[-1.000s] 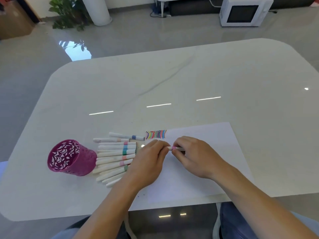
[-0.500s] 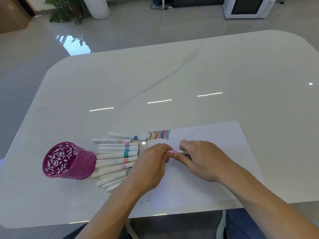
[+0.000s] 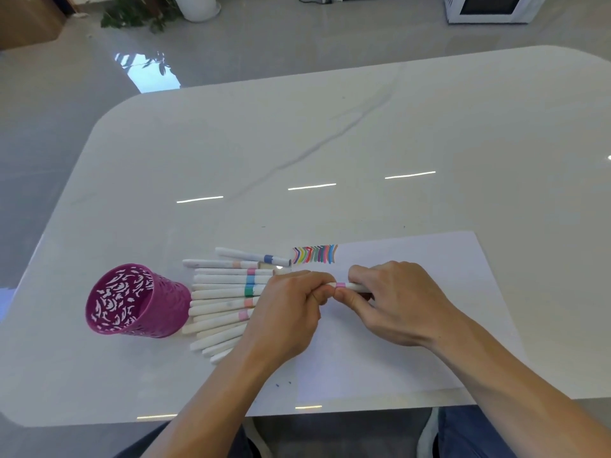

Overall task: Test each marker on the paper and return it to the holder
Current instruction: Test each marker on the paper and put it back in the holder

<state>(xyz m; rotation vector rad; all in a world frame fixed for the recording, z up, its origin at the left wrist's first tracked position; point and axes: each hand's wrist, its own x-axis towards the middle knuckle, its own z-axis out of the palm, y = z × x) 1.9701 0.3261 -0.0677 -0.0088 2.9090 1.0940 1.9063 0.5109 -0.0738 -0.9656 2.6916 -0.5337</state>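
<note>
A white marker with a pink band lies level between my two hands, just above the white paper. My left hand pinches its left end, which is hidden in my fingers. My right hand grips its barrel. Several coloured test strokes mark the paper's top left corner. Several white markers lie side by side left of the paper. The purple cut-out holder lies tilted on the table, left of those markers, its mouth facing me.
The white marble table stretches far beyond the paper. Its near edge runs just below my forearms. A potted plant and a white microwave stand on the floor beyond the table.
Both hands stay clamped on the pink-banded marker in nearly the same spot. The view has tilted down slightly, so the table sits higher in the frame.
</note>
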